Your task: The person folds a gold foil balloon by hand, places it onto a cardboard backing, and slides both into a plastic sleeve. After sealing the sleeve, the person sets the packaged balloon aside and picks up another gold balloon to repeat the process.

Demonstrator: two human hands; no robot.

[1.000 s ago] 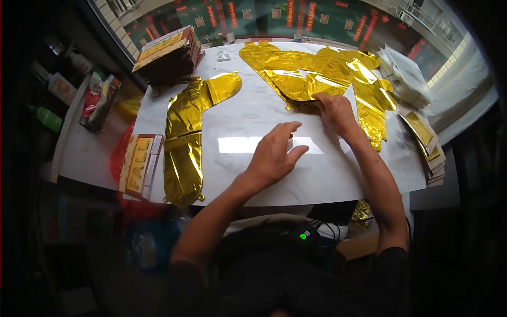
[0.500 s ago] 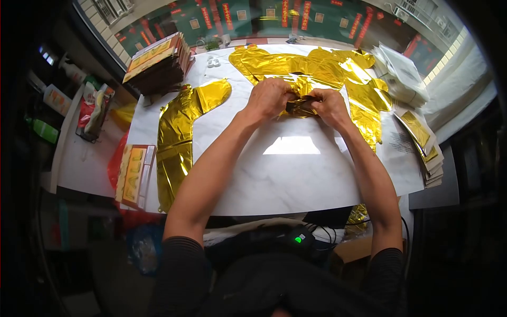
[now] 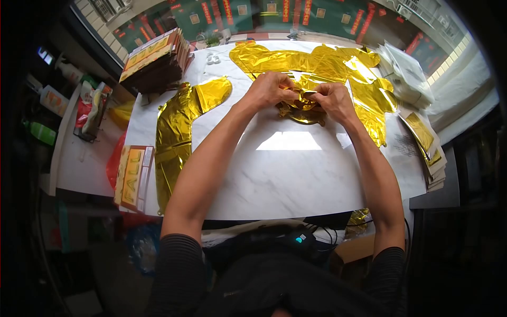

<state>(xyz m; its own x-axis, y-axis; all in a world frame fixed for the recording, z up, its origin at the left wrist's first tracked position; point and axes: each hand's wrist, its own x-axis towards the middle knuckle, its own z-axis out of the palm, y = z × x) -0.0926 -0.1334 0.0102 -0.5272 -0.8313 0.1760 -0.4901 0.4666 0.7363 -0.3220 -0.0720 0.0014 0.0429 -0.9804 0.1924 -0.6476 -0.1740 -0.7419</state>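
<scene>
My left hand (image 3: 270, 92) pinches a crumpled gold foil balloon (image 3: 301, 115) between thumb and fingers. Opposite it, my right hand (image 3: 336, 102) is closed on the same balloon, close to the left fingertips. The balloon hangs in dark, shiny folds just above the white marbled table (image 3: 285, 179); the exact spot gripped is partly hidden by the fingers. Behind my hands lie more flat gold foil balloons (image 3: 282, 61), spreading to the right. A bent gold foil balloon (image 3: 177, 132) lies flat on the left, beside my left forearm.
A stack of printed packages (image 3: 153, 61) stands at the back left, and one package lettered FALL (image 3: 132, 177) lies at the left edge. Clear plastic bags (image 3: 404, 74) are piled back right, with a stack of packets (image 3: 425, 142) below them. Small white pieces (image 3: 213, 59) lie at the back.
The foil between my hands has shifted; more of its folds now hang below my fingers. Both hands stay close together, the right a little farther right. The view has tilted slightly.
</scene>
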